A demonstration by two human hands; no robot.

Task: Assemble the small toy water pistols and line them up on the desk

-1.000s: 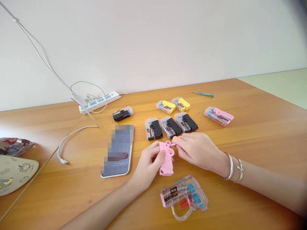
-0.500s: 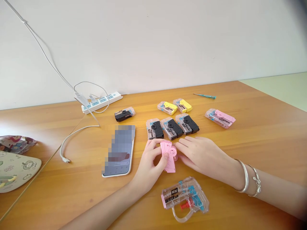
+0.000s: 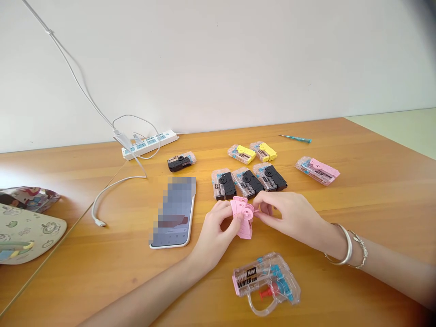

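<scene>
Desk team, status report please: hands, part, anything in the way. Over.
Left hand gripping pink plastic toy gun part. Right hand fingertips at its round pink piece. Transparent mini water gun close by, not touching.

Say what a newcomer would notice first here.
A pink plastic gun piece, held between the left hand and right hand, sits at centre. Just below lies a clear Mini Water Gun with a red trigger; clear guns with black parts lie in a row behind.

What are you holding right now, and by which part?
Left hand grips a pink plastic toy-gun part by its middle; right fingertips pinch near its round disc.
</scene>
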